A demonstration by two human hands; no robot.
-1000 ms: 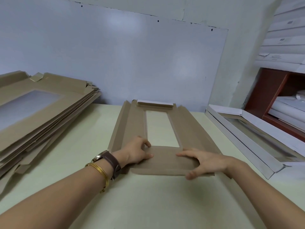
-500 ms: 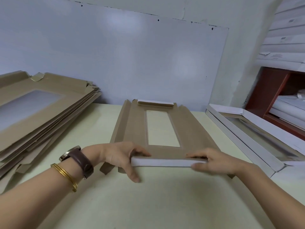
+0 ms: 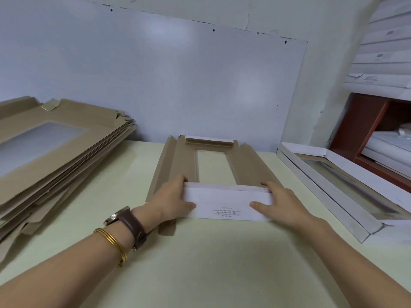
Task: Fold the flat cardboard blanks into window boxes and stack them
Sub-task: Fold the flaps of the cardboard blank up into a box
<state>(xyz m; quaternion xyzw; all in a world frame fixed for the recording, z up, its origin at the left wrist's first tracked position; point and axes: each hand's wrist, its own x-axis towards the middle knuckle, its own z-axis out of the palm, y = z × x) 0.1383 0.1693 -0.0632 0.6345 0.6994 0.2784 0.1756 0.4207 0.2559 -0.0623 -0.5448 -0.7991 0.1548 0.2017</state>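
Note:
A brown cardboard blank (image 3: 178, 162) with a long window cut-out lies flat on the pale table (image 3: 211, 263), running away from me. Its near end flap (image 3: 226, 205) is raised toward me, showing a white face with small print. My left hand (image 3: 171, 202) grips the flap's left end, fingers behind it and thumb on the front. My right hand (image 3: 280, 202) grips the right end the same way. The far end flap (image 3: 209, 138) is folded up too. The long side flaps stand slightly lifted.
A thick stack of flat brown blanks (image 3: 44, 156) with windows fills the left of the table. A folded white window box (image 3: 333, 187) lies at the right, by a red-brown shelf (image 3: 364, 130) with white boxes. A whiteboard (image 3: 155, 74) leans on the back wall.
The near end flap went from lying flat under my hands to standing up with its white face toward me. Both hands shifted to its ends.

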